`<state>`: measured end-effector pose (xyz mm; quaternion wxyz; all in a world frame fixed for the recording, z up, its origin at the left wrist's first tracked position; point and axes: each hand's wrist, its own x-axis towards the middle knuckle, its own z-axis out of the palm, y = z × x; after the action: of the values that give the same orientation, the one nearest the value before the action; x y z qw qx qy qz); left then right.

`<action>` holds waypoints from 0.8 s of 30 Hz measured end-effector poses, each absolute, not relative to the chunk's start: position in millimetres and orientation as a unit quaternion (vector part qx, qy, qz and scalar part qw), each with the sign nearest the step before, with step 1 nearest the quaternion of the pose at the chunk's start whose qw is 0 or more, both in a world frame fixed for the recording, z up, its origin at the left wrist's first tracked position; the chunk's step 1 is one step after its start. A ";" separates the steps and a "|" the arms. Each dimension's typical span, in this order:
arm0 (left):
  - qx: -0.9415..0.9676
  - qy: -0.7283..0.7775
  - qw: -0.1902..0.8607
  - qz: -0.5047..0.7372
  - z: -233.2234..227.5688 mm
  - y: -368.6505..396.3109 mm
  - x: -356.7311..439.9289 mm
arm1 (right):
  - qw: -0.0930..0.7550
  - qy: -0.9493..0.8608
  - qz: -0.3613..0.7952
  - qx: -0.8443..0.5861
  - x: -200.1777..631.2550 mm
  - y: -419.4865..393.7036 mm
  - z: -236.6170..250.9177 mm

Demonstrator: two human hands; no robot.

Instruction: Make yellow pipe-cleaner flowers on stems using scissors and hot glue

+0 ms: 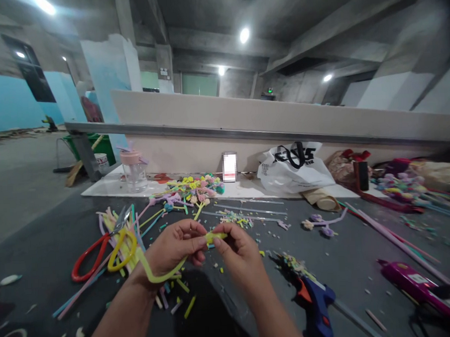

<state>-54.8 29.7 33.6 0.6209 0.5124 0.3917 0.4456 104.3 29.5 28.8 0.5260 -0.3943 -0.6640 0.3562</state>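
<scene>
Scissors (97, 248) block left, glue gun (311, 300) right; bare table (327, 253) btwn hands & bag (295, 172).

Legible text: none.

- White plastic bag (293, 175), against the low wall at the back of the desk (365, 261): bold black lettering across its front, creased and folded; no letters can be made out.
- Small white bucket (101, 162), far left on the floor: a dark band of print, too small to read.
- Small upright card (230, 166), beside the bag: its face is blurred out.
- Pink glue gun (415, 279), right edge: a pale label, print not readable.
- Green lit sign (269, 90), far back: wording not discernible.
</scene>
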 end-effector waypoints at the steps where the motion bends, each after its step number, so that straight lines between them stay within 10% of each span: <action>1: 0.518 0.394 0.610 0.452 33.1 30.2 -53.9 | 0.528 -0.660 0.359 -0.396 103.9 30.2 27.4; 24: 0.557 0.477 0.499 0.462 40.2 27.1 -42.5 | 0.542 -0.591 0.430 -0.415 102.1 31.8 24.4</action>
<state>-42.5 27.1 40.2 0.4990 0.5567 0.4774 0.4618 102.1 31.8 24.4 0.5415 -0.4152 -0.5914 0.4296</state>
